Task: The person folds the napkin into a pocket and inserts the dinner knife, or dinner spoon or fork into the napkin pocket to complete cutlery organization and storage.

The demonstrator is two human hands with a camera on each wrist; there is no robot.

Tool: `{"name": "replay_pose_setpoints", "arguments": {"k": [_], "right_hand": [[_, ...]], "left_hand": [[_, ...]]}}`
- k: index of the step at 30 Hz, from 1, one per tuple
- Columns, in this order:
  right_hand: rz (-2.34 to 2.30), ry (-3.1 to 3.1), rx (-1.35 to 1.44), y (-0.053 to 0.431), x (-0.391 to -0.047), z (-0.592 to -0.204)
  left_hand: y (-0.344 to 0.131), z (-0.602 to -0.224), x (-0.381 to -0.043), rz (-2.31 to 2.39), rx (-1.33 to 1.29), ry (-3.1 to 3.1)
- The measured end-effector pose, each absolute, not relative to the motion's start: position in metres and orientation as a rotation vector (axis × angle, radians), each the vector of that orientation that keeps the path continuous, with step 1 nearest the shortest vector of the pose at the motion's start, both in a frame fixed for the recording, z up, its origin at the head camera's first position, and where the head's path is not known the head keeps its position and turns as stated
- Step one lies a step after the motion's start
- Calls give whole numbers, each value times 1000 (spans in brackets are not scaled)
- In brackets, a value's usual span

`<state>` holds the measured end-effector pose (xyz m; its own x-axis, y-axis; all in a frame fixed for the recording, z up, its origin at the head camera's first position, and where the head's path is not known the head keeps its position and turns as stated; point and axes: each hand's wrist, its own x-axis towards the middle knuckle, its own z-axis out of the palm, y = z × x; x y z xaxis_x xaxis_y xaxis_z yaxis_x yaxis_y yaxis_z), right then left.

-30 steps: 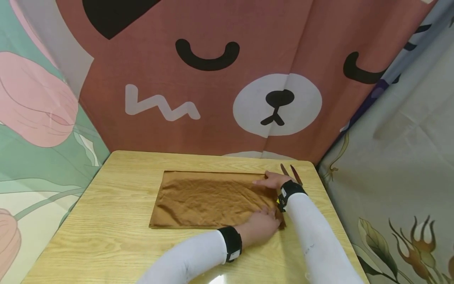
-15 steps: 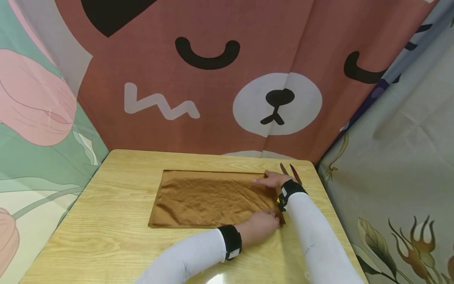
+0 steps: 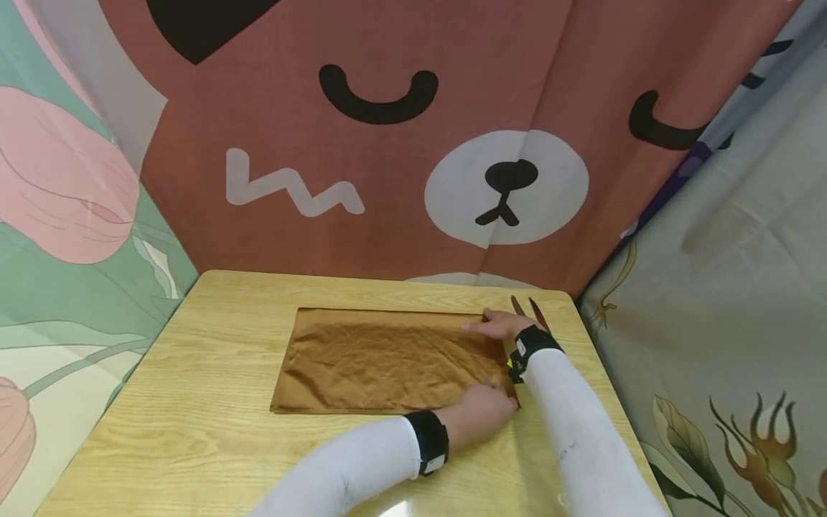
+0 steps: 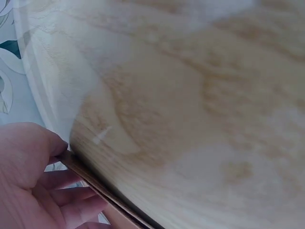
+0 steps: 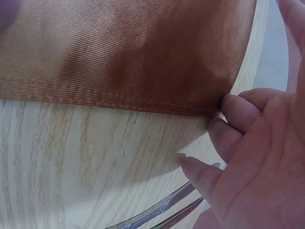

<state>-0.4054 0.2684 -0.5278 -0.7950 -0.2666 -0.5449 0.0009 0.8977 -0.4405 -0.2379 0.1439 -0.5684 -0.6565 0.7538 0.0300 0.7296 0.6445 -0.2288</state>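
One folded brown cloth [image 3: 381, 359] flat on one table [image 3: 174, 424], wrinkled. Two hands, both at its right end. Left hand [image 3: 481, 411]: near corner, thumb and fingers pinching the edge; at least two layers visible there. Right hand [image 3: 506, 326]: fingers at far corner, one set apart from those touching it; cannot tell whether they pinch. Two slender pointed objects [image 3: 538, 314] near right hand. Two black wristbands [image 3: 431, 441], two white sleeves [image 3: 362, 467].

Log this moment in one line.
left hand: pinches brown cloth, near-right corner; right hand: touches far-right corner; cloth: wrinkled; pointed items: by right hand
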Motion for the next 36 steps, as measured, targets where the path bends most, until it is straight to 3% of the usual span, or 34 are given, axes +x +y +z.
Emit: {"name": "replay_pose_setpoints", "arguments": {"k": [16, 28, 36], "right_hand": [[-606, 2468, -300, 280, -408, -523], [-755, 2630, -377, 284, -413, -539], [-630, 2714, -413, 286, -408, -537]], "left_hand": [[148, -571, -241, 235, -1224, -2633], [145, -574, -235, 243, -1235, -2541], [147, -572, -228, 182, -1274, -2625]]}}
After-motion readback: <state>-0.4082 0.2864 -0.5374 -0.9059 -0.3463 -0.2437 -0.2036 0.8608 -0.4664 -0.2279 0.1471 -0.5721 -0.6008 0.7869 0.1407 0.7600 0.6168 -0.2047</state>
